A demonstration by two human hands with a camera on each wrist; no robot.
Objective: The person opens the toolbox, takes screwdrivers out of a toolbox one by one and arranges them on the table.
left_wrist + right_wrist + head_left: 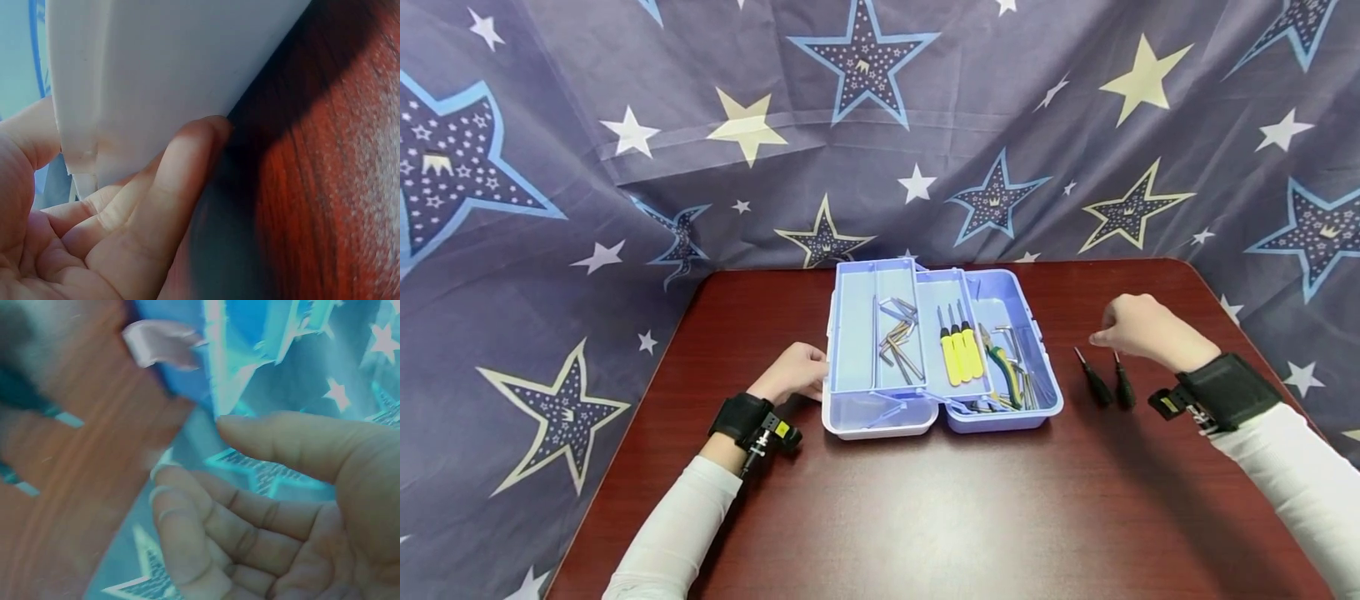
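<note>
A blue-and-white toolbox (1000, 422) stands unfolded on the table, with its trays spread. My left hand (801, 371) holds its white left side; in the left wrist view, the thumb is at the rim and the bent fingers (181, 169) lie against the white wall (162, 69). Right of the toolbox, my right hand (1138, 329) hovers above the table, fingers loosely curled with nothing between them. Two dark-handled screwdrivers (1097, 387) lie side by side just below that hand; their tips show at the left of the right wrist view.
Several hex keys (898, 333) lie in the left tray. Three yellow-handled screwdrivers (961, 354) lie in the middle tray. Green-handled pliers (1006, 375) and metal tools fill part of the right compartment. A star-patterned cloth (880, 167) hangs behind the dark red table (880, 517).
</note>
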